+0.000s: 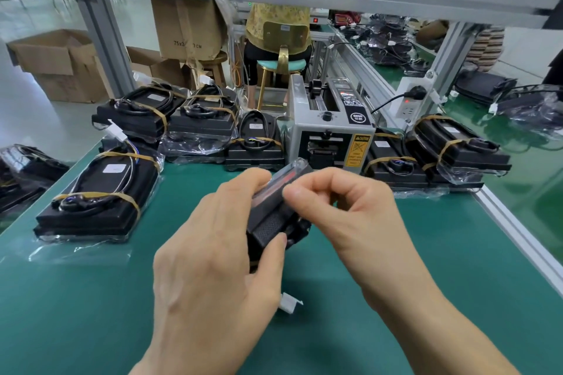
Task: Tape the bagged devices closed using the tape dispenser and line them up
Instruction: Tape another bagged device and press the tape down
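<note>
Bagged devices [100,192] flank tape dispenser [330,128] on table [91,313].

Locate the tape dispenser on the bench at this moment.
In the head view the tape dispenser stands at the far centre of the green mat, just beyond both hands, with bagged devices lined up on either side of it.

My left hand [213,246] hides most of the bagged device [275,216]. I can't read the tape dispenser [330,128] label.
</note>
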Demonstrator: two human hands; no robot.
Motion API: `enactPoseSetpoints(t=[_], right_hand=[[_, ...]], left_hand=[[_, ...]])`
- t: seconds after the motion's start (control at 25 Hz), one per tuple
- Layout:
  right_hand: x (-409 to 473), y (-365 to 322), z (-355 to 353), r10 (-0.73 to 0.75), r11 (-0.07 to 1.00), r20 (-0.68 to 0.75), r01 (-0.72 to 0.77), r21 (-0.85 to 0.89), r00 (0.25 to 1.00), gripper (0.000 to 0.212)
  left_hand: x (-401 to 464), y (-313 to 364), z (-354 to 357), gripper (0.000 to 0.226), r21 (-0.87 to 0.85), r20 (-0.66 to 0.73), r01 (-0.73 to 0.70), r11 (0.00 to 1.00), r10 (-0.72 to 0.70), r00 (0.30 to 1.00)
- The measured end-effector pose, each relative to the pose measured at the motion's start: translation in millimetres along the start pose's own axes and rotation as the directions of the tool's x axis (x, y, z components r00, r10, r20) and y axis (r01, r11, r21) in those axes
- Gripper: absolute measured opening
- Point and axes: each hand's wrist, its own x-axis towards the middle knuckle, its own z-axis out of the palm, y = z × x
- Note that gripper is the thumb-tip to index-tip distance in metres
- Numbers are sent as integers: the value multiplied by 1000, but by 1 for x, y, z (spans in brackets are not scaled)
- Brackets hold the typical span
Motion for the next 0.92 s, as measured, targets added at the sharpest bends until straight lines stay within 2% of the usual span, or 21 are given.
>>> enactPoseSetpoints(t=[0.12, 0.28, 0.36, 0.56, 0.72, 0.92], right_hand=[[2, 3, 3, 61, 997, -30, -62, -54, 998, 10], [5, 4, 5, 168, 981, 1, -167, 97, 986, 9], [6, 4, 5, 193, 974, 16, -194, 120, 981, 12], [10, 4, 4, 201, 969, -48, -191, 157, 978, 15], [8, 6, 8, 192, 971, -35, -185, 150, 981, 9], [11, 10, 9, 213, 967, -81, -199, 159, 974, 19]], left_hand=[[-2, 4, -1, 41, 31, -22, 0, 1000, 1, 1000], [-5, 4, -2, 48, 56, -52, 13, 998, -10, 999], [-6, 3, -1, 51, 32, -61, 17, 999, -15, 998], [-5, 2, 0, 52, -1, -49, 33, 999, -33, 998], [-6, 1, -1, 52, 8, -46, 43, 999, -43, 998], [-6, 1, -2, 51, -5, -57, 35, 999, -36, 998]])
